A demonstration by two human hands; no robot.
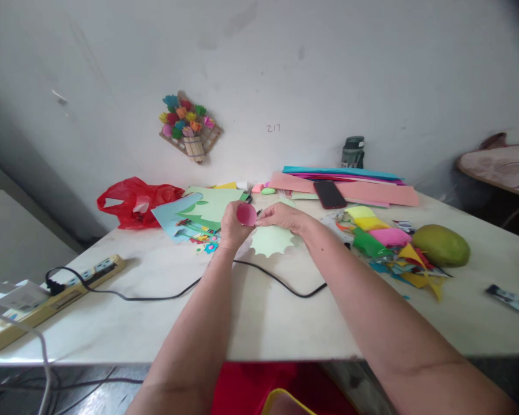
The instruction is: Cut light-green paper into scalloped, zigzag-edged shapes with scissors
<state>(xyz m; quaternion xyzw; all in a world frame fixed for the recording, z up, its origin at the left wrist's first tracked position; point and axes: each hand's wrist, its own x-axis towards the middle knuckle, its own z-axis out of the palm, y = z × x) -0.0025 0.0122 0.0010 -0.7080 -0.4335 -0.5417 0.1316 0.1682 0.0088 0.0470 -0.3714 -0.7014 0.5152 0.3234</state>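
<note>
My left hand [230, 226] is closed around a small pink round piece [246, 215], which looks like rolled or cup-shaped paper. Close beside its right edge, my right hand [283, 218] has thumb and fingers pinched together. What they hold, if anything, is too small to make out. Beneath the hands lies a pale green sheet with a scalloped edge [271, 241]. To the left, green cut paper [211, 204] and a light blue sheet [166, 216] lie with small paper flowers [211, 248] on and near them.
A black cable [164, 298] crosses the white table from a power strip [86, 282]. A red plastic bag [134, 202] sits back left. At right are a phone [330, 195], stacked coloured paper [372, 193], a bottle [353, 153], paper scraps [415, 271] and a green fruit [441, 245].
</note>
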